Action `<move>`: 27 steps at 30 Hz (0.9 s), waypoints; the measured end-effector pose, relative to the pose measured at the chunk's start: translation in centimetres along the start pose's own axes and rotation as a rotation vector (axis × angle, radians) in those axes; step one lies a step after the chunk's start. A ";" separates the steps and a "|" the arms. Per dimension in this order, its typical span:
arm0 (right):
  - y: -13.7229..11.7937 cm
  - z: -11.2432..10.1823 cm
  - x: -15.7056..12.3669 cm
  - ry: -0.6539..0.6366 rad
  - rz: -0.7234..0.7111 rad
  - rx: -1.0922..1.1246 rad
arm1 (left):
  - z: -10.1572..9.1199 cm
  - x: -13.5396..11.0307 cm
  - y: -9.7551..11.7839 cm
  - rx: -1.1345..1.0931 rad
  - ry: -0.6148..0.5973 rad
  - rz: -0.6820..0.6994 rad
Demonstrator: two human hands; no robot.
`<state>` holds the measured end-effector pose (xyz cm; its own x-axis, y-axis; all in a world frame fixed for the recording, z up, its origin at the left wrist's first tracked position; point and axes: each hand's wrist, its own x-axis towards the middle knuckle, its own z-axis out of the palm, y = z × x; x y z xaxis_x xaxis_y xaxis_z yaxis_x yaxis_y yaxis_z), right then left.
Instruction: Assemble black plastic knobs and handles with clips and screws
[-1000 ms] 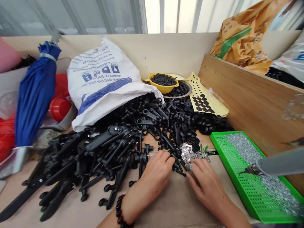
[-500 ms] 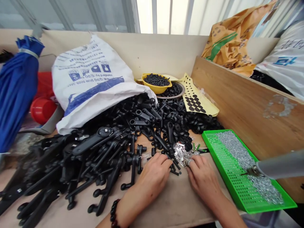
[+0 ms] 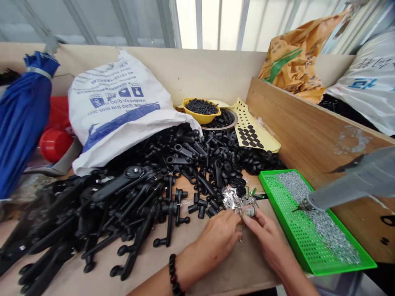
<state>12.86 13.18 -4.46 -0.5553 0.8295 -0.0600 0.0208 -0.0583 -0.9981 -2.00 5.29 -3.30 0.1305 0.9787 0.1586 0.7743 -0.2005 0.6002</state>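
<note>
My left hand (image 3: 217, 238) and my right hand (image 3: 264, 235) meet fingertip to fingertip at the near middle of the table, just below a small heap of shiny metal clips (image 3: 237, 197). Both hands are pinched together on a small part between them that I cannot make out; a thin piece shows just under the fingers. My right forefinger wears a grey fingertip cover (image 3: 249, 211). A dark bead bracelet (image 3: 174, 276) sits on my left wrist. Short black plastic pieces (image 3: 202, 204) lie just beyond my left hand.
A big pile of black plastic levers (image 3: 129, 197) spills from a white and blue sack (image 3: 120, 111). A green perforated tray (image 3: 277, 213) with metal bits lies at right, a grey tool (image 3: 348, 185) over it. A yellow bowl (image 3: 201, 110), a wooden partition (image 3: 308, 127) and a blue umbrella (image 3: 21, 119) stand around.
Both hands drew back from the clip heap and came together, pinching a small part. The grey tool at right has tilted upward. The view shifted slightly.
</note>
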 end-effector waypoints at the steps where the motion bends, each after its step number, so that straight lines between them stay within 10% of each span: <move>1: 0.2 -0.1 0.0 0.045 0.008 0.037 | 0.2 0.1 0.0 0.027 -0.023 0.000; 10: 1.9 -1.6 -0.9 0.220 -0.040 0.077 | 0.1 1.8 1.5 0.323 -0.139 0.102; 19: 0.9 -2.5 -2.5 0.202 -0.254 -0.391 | 1.0 3.7 2.3 0.479 -0.200 0.292; 27: 2.1 -2.7 -2.5 0.052 -0.350 -0.643 | -0.6 1.7 1.1 0.091 -0.074 -0.029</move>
<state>16.51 12.49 -6.41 -0.5792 0.7660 0.2788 0.3421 0.5389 -0.7698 -1.29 6.73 -1.92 0.1501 0.9853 0.0815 0.8308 -0.1703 0.5299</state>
